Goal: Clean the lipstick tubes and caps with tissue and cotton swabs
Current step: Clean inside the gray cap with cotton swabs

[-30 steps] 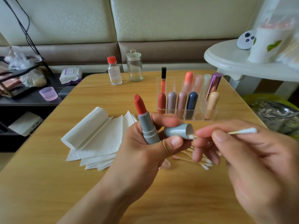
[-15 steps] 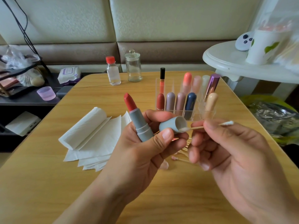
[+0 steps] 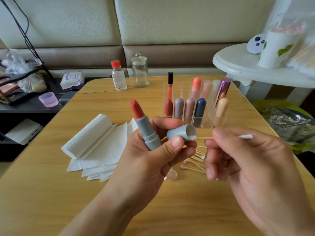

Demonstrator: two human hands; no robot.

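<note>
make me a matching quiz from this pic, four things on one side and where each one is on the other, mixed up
Things
1. lipstick
2. cotton swab
3. tissues
4. glass jar

Places
A. far edge of the table
B. pinched in the right hand, tip at the mouth of the cap
C. flat on the table, left
D. gripped in the left hand

Pairs: 1-D, 2-B, 3-C, 4-A

Near edge open — far half crowded

Bare wooden table (image 3: 51, 198) lies along the near edge and left corner. Tissue stack (image 3: 95, 147) fills left-centre; loose cotton swabs (image 3: 196, 160) lie scattered mid-table; clear organizer (image 3: 202, 123) of upright lipsticks blocks centre-right; bottle (image 3: 118, 77) and glass jar (image 3: 140, 72) stand at the far edge.
</note>
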